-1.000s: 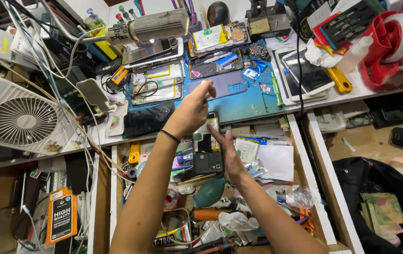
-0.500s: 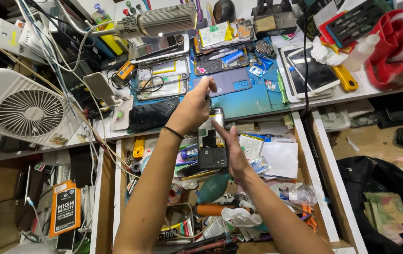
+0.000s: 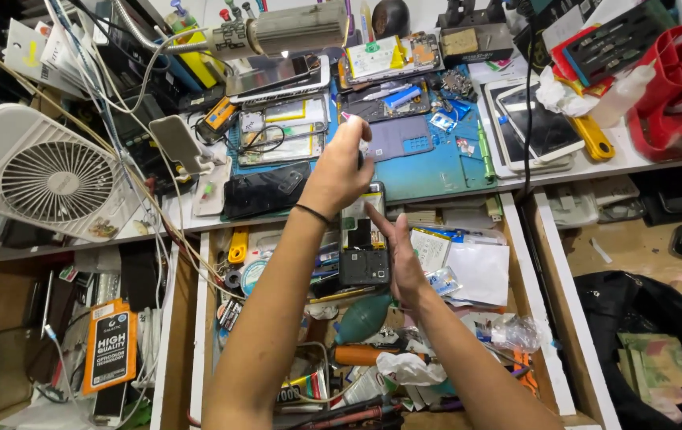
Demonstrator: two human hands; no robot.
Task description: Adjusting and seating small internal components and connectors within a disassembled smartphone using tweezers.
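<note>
From the head view I see my right hand cradling an opened phone from its 3 o'clock side, steadying it over the drawer, while my left hand, fingers curled, pinches something small at its 12 o'clock end, below the blue mat on the worktop.

Black phone with its back off, dark inside with a pale yellow patch near the top. A thin black band circles the wrist of the left hand. Behind it, a blue work mat, and a green tool lying on it. White fan with a round grille on the left. Orange packet below with white lettering. Bright red tape holder far right, yellow handle beside it. Teal bulb blower in the drawer.
</note>
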